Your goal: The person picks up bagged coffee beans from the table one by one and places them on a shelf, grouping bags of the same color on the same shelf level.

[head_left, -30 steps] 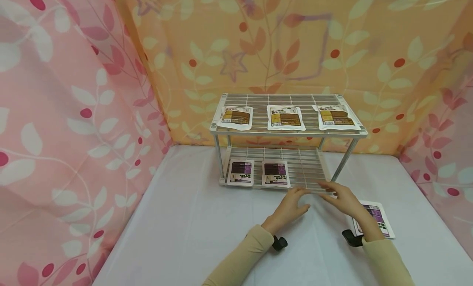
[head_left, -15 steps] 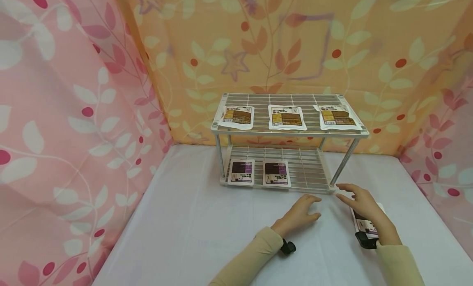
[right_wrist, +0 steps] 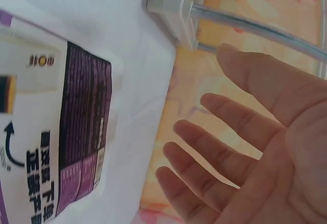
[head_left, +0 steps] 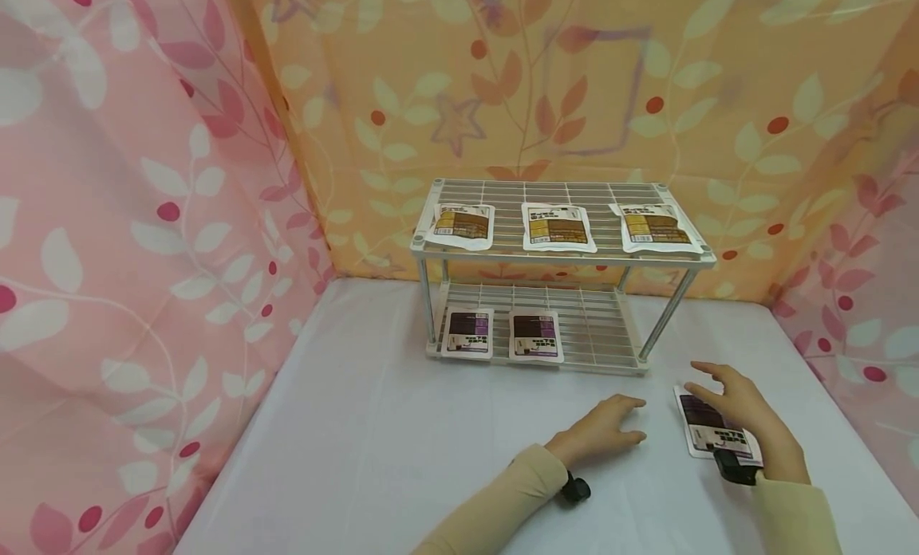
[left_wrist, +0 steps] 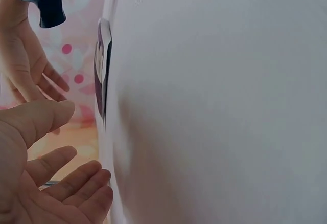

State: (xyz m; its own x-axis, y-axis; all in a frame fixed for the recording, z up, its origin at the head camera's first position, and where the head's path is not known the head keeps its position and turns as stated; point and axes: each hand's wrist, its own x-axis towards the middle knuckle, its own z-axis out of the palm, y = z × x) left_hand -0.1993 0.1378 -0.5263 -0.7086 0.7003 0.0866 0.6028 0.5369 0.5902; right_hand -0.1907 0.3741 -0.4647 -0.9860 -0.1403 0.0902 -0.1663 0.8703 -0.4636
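Note:
My right hand (head_left: pixel 747 407) hovers above a purple-and-white packet (head_left: pixel 702 421) lying on the white table right of the rack; its fingers are spread and hold nothing. In the right wrist view that packet (right_wrist: pixel 76 127) lies beside the hand, apart from the fingers. My left hand (head_left: pixel 599 431) is over the table in front of the rack, its fingers extended with nothing in them. Two more purple-and-white packets, a left one (head_left: pixel 468 333) and a right one (head_left: pixel 536 336), lie on the lower shelf. The left wrist view shows the left hand (left_wrist: pixel 51 183) with loosely spread fingers.
A two-tier white wire rack (head_left: pixel 603 332) stands at the table's back. On its upper shelf lie three brown-and-white packets, a left one (head_left: pixel 463 225), a middle one (head_left: pixel 557 227) and a right one (head_left: pixel 658 227). Floral curtains (head_left: pixel 143 244) surround the white table (head_left: pixel 345 459).
Both hands have moved right and toward the front, away from the rack's lower shelf. The right hand is now over the loose packet's right side. The packets on the rack have stayed put.

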